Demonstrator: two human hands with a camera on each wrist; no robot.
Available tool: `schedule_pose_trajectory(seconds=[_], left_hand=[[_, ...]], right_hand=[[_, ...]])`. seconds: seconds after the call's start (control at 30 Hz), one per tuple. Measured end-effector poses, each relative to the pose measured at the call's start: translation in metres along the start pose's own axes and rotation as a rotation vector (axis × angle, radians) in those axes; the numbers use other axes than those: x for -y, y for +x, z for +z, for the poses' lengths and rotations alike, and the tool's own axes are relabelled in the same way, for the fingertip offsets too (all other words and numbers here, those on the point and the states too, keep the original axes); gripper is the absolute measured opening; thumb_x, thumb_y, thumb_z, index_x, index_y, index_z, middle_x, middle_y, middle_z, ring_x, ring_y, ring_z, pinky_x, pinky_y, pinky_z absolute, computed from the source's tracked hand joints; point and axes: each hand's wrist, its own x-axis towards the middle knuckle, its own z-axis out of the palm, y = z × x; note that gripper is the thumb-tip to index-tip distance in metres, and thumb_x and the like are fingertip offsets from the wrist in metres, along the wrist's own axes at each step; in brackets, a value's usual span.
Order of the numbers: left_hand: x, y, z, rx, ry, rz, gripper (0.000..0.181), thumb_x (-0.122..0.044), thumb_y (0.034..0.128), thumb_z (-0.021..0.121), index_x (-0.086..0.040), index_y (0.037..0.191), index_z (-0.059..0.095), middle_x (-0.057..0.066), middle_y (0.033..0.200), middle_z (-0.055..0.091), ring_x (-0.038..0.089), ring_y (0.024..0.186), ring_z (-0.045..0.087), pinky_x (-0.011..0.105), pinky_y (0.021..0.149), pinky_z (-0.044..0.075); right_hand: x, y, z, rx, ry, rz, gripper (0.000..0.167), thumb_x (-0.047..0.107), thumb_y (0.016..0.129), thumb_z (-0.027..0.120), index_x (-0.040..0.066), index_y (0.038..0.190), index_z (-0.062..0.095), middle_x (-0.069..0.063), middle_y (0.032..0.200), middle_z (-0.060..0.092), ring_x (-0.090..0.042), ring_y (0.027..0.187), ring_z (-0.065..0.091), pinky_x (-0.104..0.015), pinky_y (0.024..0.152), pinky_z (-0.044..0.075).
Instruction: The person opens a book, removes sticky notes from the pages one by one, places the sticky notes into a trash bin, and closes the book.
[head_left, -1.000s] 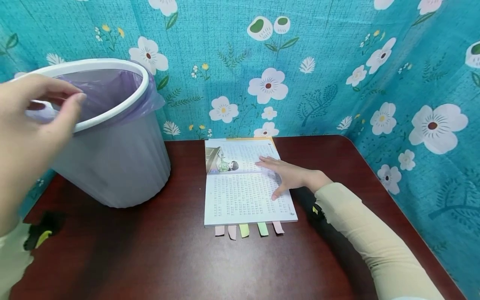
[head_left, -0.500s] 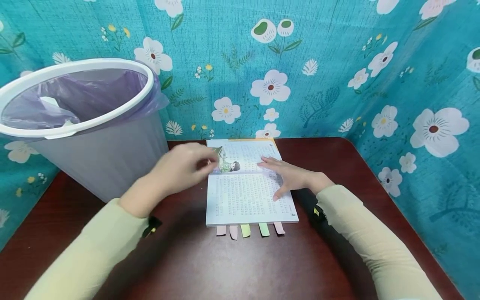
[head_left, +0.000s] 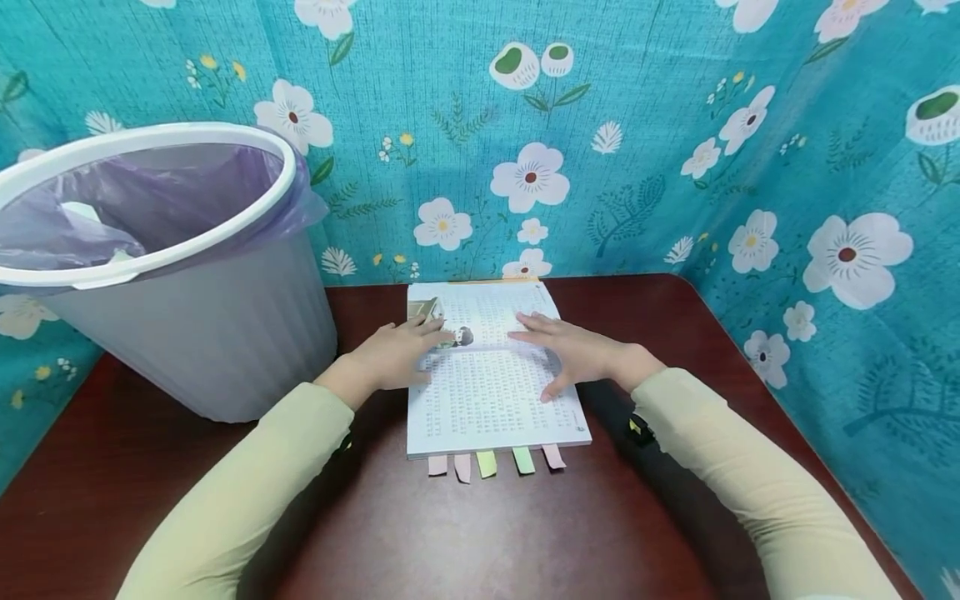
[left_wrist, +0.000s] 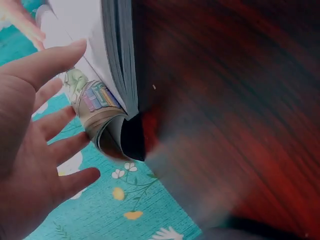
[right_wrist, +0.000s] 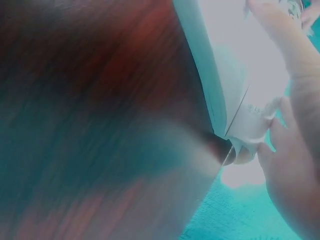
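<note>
An open printed book (head_left: pixel 495 400) lies on the table, one half above the other in the head view. An illustration of a child (head_left: pixel 463 337) shows at its upper left. My left hand (head_left: pixel 393 357) rests at the book's left side near the fold, fingers spread. On the right side my right hand (head_left: pixel 581 352) touches the pages, its fingers also spread and the thumb apart. The left wrist view shows the left palm (left_wrist: pixel 30 150) beside the curled upper page. In the right wrist view the book (right_wrist: pixel 210 75) is partly hidden by the right hand.
A grey trash bin (head_left: pixel 225 325) with a purple liner (head_left: pixel 187 183) and a white scrap (head_left: pixel 80 212) inside stands at the left. Several coloured paper tabs (head_left: pixel 487 464) stick out below the book. A blue flowered cloth (head_left: pixel 450 100) hangs behind the dark red table (head_left: pixel 465 542).
My left hand has moved from above the bin, right and down, onto the book's left side, and its pinched fingers have spread. My right hand stays on the book.
</note>
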Motion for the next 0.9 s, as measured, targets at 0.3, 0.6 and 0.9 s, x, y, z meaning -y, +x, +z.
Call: schedule_pose_trajectory(seconds=[0.3,0.6,0.9], left_hand=[[0.012,0.004,0.000,0.008,-0.115,-0.039,0.067,-0.019,0.0925,0.075,-0.018,0.154,0.049,0.015,0.160,0.038,0.037,0.146,0.036,0.052,0.107,0.043],[0.014,0.000,-0.003,0.017,-0.136,0.016,0.068,-0.016,0.0920,0.075,-0.017,0.154,0.048,0.016,0.161,0.037,0.039,0.145,0.036,0.053,0.106,0.044],[0.013,0.004,0.003,0.035,-0.168,0.017,0.061,-0.015,0.0913,0.076,-0.017,0.148,0.054,0.014,0.163,0.033,0.040,0.148,0.032,0.054,0.108,0.042]], right_hand=[[0.028,-0.023,-0.007,-0.116,-0.097,-0.089,0.057,0.021,0.081,0.089,0.005,0.132,0.068,-0.013,0.144,0.058,-0.029,0.132,0.054,-0.043,0.101,0.050],[0.064,-0.062,0.022,0.059,-0.052,-0.264,0.032,0.040,0.078,0.090,0.024,0.088,0.064,0.015,0.082,0.057,0.000,0.071,0.049,-0.020,0.064,0.043],[0.055,-0.064,0.042,-0.004,-0.141,-0.336,0.018,0.019,0.087,0.081,0.024,0.091,0.065,0.016,0.085,0.057,0.002,0.073,0.048,-0.017,0.066,0.043]])
